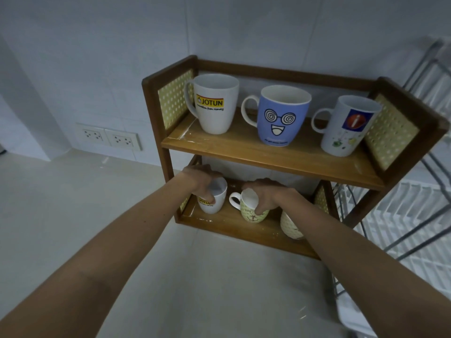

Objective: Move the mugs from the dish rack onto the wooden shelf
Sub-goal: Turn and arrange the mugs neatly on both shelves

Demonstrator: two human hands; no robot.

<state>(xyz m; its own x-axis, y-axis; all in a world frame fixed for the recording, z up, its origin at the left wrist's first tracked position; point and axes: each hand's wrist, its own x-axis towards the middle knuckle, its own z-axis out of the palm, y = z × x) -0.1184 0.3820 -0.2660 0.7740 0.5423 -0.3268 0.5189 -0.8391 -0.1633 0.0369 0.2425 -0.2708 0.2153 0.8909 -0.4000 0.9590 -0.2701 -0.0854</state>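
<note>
The wooden shelf (273,156) has two levels and stands against the wall. Its upper board carries a white Jotun mug (213,103), a blue mug with a cartoon face (283,115) and a white mug with a red and blue print (346,126). On the lower board my left hand (201,180) grips the rim of a small white Jotun mug (212,200) from above. My right hand (266,193) grips the rim of a pale green anchor mug (252,208). A third cream mug (290,226) stands to the right, partly hidden by my right forearm.
A metal dish rack (415,215) with a white slatted tray stands to the right of the shelf. Two wall sockets (108,136) sit low on the tiled wall at the left. The pale counter (85,203) runs in front of and left of the shelf.
</note>
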